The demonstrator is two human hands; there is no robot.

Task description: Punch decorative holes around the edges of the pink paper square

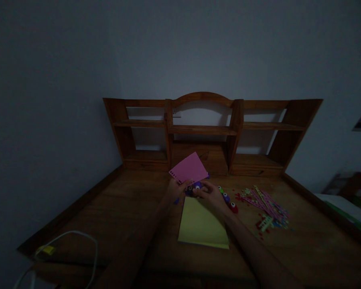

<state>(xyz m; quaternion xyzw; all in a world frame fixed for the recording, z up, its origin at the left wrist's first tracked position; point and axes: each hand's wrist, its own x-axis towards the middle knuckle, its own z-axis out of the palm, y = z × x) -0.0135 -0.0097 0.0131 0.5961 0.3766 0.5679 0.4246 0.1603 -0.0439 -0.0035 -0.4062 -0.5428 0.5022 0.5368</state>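
Observation:
My left hand [177, 191] pinches the lower edge of a pink paper sheet [189, 167], tilted up off the desk. A row of punched holes runs along the sheet's lower edge. My right hand [209, 192] closes around a small purple craft punch [197, 185] with an eye-like spot, right at the sheet's lower edge. Dim light and my fingers hide exactly how the punch meets the paper. Beneath my hands lies a stack of yellow paper [201, 224]. Just right of my right hand sit a purple punch [226, 197], a red punch [234, 207] and a green punch [220, 188].
Pink and pale punched strips [264, 202] lie among scattered paper bits on the right side of the desk [120, 208]. A wooden shelf unit [203, 129] stands along the back. At the lower left, a white cable [78, 232] loops near a yellow object [48, 250].

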